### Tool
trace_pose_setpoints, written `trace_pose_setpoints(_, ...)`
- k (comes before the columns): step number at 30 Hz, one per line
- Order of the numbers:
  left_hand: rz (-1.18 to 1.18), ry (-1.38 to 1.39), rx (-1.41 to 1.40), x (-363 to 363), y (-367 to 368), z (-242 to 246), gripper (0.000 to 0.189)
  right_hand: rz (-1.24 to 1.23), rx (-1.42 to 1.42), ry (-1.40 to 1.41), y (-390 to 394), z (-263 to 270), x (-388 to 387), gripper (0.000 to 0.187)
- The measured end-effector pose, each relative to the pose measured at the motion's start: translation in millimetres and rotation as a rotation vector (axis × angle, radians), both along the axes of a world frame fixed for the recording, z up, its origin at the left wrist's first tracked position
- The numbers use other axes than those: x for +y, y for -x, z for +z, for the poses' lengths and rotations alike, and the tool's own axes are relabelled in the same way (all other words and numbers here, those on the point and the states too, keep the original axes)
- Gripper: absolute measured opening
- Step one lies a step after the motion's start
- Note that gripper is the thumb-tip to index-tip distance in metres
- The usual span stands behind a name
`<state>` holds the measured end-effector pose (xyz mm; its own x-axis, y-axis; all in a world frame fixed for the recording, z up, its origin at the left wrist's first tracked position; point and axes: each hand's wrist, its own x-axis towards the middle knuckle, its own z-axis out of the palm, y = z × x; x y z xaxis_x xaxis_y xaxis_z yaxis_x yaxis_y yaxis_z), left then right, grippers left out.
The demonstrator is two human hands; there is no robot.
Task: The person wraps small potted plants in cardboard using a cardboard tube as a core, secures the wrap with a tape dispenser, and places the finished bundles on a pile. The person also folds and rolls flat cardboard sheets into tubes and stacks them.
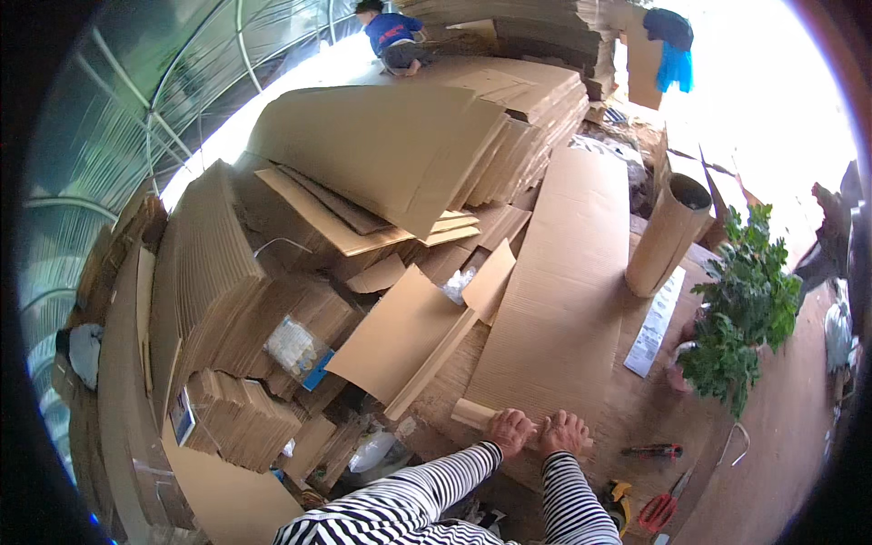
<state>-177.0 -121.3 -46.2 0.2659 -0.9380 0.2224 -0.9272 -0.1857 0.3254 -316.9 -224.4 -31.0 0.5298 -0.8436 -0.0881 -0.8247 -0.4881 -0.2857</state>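
A long corrugated cardboard sheet (565,286) lies before me on the work surface, its near end curled into a roll (475,413). My left hand (512,432) grips this rolled edge, fingers curled over it. Close beside it, my right hand (564,433) closes on the same roll. A red and black utility knife (652,451) lies to the right of my right hand. Nearer me are red-handled scissors (658,511) and a yellow and black tape tool (620,501). A cardboard tube (669,235) stands upright by the sheet's right edge, next to a printed strip (655,323).
Leafy green stems (742,306) lie at the right, above a metal hook (737,446). Stacked cardboard (204,272) and a folded cardboard piece (402,334) crowd the left. A person in a blue top (394,33) is on the far stack.
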Motion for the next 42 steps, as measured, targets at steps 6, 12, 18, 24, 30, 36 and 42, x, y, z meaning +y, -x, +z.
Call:
trace_pose_setpoints(6, 0.003, -0.314, 0.131, -52, -36, 1, 0.035, -0.049, -0.084, 0.056, -25, 14, -10, 0.045)
trace_pose_setpoints(12, 0.028, -0.180, 0.059, -73, -42, 17, 0.030, -0.102, -0.018, 0.118, -46, -12, -52, 0.045)
trace_pose_setpoints(18, -0.015, -0.197, 0.009, -88, -53, -9, 0.029, -0.116, -0.023, -0.025, -60, 0, -80, 0.054)
trace_pose_setpoints(24, 0.039, -0.295, 0.070, -156, -89, 23, 0.034, 0.061, 0.003, 0.337, -67, -31, -92, 0.048)
trace_pose_setpoints(30, 0.011, 0.029, -0.082, -155, -92, -14, 0.031, -0.133, -0.013, 0.101, -123, -14, -172, 0.039)
trace_pose_setpoints(36, 0.141, -0.214, 0.164, -221, -128, 23, 0.039, 0.289, 0.035, 0.157, -99, 4, -145, 0.061)
trace_pose_setpoints(42, 0.162, -0.358, 0.216, -253, -146, 31, 0.047, 0.446, 0.210, 0.013, -127, 24, -188, 0.069)
